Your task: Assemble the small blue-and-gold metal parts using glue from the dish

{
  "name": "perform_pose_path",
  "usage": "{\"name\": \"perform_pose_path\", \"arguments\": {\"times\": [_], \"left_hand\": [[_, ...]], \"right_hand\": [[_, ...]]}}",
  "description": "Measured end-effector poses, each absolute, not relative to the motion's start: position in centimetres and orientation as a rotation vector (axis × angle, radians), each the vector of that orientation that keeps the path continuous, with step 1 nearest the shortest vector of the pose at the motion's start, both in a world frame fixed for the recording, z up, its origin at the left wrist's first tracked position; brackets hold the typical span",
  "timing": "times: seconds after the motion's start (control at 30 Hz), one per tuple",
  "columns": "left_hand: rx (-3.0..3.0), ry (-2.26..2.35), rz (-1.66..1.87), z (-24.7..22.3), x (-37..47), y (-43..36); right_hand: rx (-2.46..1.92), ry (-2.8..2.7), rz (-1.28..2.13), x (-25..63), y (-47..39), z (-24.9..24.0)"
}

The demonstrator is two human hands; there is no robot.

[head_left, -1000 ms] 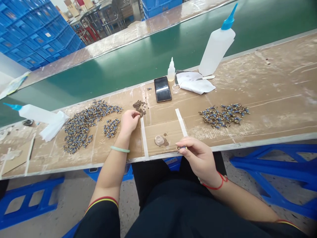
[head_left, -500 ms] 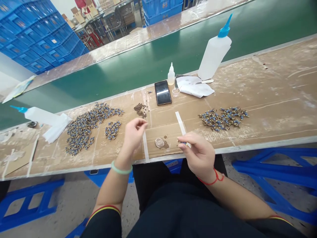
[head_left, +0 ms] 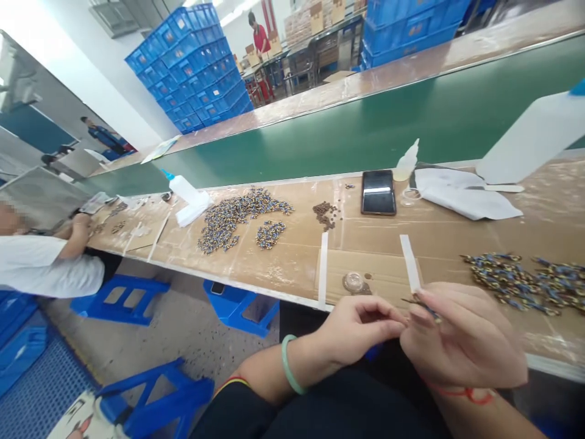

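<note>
My right hand (head_left: 464, 335) pinches a small blue-and-gold metal piece (head_left: 427, 308) between thumb and index finger. Close beside it, my left hand (head_left: 361, 329) has thumb and fingertips pressed together near the piece; whatever lies between those fingertips is too small to make out. Behind the left hand, a small round clear dish (head_left: 353, 281) sits on a cardboard sheet (head_left: 336, 262). A pile of similar blue-and-gold pieces (head_left: 507, 283) lies beyond my right hand. Further left are a larger pile (head_left: 237, 213), a small cluster (head_left: 270, 235) and tiny brown discs (head_left: 324, 213).
A phone (head_left: 378, 192), a small dropper bottle (head_left: 406, 161), a white paper sheet (head_left: 466, 192) and a big white bottle (head_left: 530, 134) stand or lie along the back. Another white bottle (head_left: 185, 189) leans at the left. A person in white (head_left: 50, 262) sits at the far left.
My left hand has moved right and down, beside the right hand's fingertips. The right hand still pinches the piece. The view has swung left, bringing a seated person into sight.
</note>
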State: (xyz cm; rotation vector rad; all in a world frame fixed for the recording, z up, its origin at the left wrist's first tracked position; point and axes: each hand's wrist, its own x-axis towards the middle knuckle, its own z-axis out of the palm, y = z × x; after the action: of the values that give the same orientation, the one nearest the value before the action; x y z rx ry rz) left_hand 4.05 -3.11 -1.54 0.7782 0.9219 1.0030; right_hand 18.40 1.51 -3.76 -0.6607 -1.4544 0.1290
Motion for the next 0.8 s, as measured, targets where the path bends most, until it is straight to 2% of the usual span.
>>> {"name": "perform_pose_path", "arguments": {"times": [0.17,0.27,0.43,0.6,0.8], "left_hand": [[0.713,0.888,1.03,-1.3,4.6,-2.9],[0.854,0.879,1.027,-0.4,4.4,-2.7],[1.186,0.982,1.167,0.7,4.0,-3.1],[1.324,0.89,1.103,0.7,3.5,-2.8],[1.337,0.806,0.908,1.4,2.5,-1.1]], "right_hand": [[-0.607,-1.257,0.053,16.8,2.3,-2.1],[-0.612,-1.094,0.058,15.6,2.6,-0.6],[-0.616,-1.139,0.113,14.9,2.1,0.4],[-0.745,-0.914,0.331,14.4,0.9,0.9],[-0.845,-0.899,0.66,14.5,-0.2,0.7]]}}
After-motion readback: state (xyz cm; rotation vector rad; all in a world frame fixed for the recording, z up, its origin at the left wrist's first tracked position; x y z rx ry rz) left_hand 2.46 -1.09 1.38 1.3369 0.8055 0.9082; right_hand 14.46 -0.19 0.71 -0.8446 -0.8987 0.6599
